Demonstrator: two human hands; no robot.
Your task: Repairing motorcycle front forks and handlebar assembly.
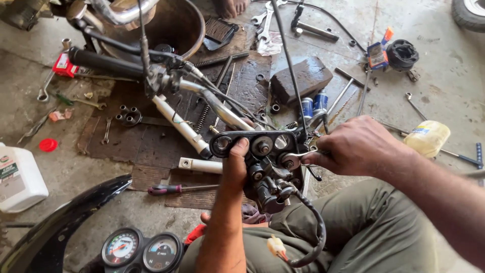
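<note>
A black motorcycle top yoke (255, 145) with several round holes sits in front of me, with an ignition switch block (270, 189) under it. My left hand (233, 169) grips the yoke's left end, thumb on its top face. My right hand (356, 146) holds a silver ring spanner (298, 159), its ring set on a bolt on the yoke's right side. A black cable with a white connector (277, 246) hangs from the switch over my green trousers. The chrome handlebar (212, 98) with a black grip (103, 61) runs up to the left.
Loose tools litter the concrete floor: spanners (263, 23), a screwdriver (174, 189), springs, a black brick-like block (300, 78), two blue cans (314, 105). A white jug (17, 179) stands left, a yellow bottle (428, 137) right, a twin-dial speedometer (141, 251) and black fender (60, 222) below. Someone's bare foot (231, 7) shows at top.
</note>
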